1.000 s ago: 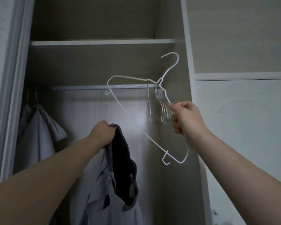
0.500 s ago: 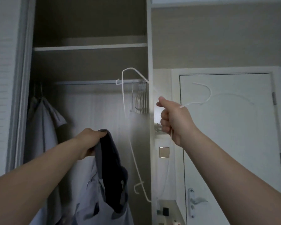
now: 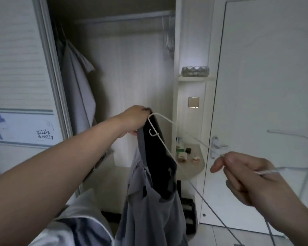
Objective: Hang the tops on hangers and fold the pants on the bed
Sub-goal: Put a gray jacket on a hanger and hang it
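Left hand point(image 3: 133, 121) grips grey top point(image 3: 149, 210) by collar, right hand point(image 3: 252, 178) pinches wire hanger point(image 3: 167, 119). Hanging step; next prob thread hanger into neck.

Both arms are bare to the left hand point(image 3: 133, 121) and right hand point(image 3: 247, 176). Pale piped cloth point(image 3: 82, 215) shows beneath the left forearm point(image 3: 60, 171), perhaps worn.

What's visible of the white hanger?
The hanger is thin white wire, partly blurred. The right hand pinches it near the neck, hook reaching toward the right frame edge. It lies tilted, one shoulder end, with a small notch hook, against the dark neck opening of the grey top, beside the left hand gripping that top. Whether it is inside the opening is unclear.
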`<state>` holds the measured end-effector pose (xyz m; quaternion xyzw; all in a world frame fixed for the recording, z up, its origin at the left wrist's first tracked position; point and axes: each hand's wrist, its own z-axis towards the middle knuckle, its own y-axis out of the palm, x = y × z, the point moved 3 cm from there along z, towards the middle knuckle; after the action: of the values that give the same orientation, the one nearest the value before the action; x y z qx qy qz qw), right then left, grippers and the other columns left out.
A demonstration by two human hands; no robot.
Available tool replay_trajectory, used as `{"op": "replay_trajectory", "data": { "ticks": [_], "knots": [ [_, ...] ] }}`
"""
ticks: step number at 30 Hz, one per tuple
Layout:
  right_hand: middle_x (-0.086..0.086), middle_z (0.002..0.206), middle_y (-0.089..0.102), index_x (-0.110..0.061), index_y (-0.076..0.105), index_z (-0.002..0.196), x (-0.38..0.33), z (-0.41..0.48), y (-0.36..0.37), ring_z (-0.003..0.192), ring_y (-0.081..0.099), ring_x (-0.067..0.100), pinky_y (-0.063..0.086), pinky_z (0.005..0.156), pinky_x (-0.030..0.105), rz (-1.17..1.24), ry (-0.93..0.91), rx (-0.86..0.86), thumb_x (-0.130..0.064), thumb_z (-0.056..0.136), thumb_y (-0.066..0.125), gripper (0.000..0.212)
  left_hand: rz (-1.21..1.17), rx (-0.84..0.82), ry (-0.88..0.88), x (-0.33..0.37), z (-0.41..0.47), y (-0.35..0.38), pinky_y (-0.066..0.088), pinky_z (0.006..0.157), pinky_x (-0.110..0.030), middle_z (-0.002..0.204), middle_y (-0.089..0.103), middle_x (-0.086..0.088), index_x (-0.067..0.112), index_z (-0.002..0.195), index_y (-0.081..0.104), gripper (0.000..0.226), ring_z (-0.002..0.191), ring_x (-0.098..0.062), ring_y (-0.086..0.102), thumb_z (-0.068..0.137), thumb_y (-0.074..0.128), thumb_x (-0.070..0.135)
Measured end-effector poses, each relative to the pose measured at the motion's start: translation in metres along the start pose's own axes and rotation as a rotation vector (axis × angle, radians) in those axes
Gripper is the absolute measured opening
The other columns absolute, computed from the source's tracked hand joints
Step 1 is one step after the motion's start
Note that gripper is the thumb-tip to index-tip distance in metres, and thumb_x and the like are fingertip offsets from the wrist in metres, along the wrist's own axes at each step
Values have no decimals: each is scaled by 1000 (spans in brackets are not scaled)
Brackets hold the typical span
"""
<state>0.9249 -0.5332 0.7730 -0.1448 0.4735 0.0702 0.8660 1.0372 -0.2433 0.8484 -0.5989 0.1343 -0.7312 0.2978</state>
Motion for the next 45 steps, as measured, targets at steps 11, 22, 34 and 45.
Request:
{"op": "replay_trajectory", "data": {
  "ticks": [11,22,34,45],
  "knots": [
    [-3,48,30,-25,70,78,30,-80,-7,44,29,12,25,44,18,-366,214,-17,-44,96,51,33,456,-38,485,-6,-97,74,34,59,-9,62,50,14,32,62,49,41,59,-4,45,100,53,16],
    [-11,47,48,-12,65,71,108,-87,44,43,43,4,32,47,16,-140,419,27,-24,103,51,37,232,-381,540,-3,-153,138,45,71,-33,76,68,-13,1,84,71,28,74,-24,64,97,59,22],
    [-4,45,35,-16,68,66,128,-109,52,36,27,10,24,39,16,331,435,75,-18,105,49,43,162,-610,451,-34,-165,156,45,93,-14,100,72,23,27,113,76,21,99,7,63,98,60,30],
    [-5,45,37,-5,52,64,117,-97,30,39,30,8,26,39,15,197,278,205,-31,93,41,40,749,-257,769,-58,-197,160,53,59,-43,71,66,1,20,94,66,65,63,-27,64,97,11,56]
  ]
}}
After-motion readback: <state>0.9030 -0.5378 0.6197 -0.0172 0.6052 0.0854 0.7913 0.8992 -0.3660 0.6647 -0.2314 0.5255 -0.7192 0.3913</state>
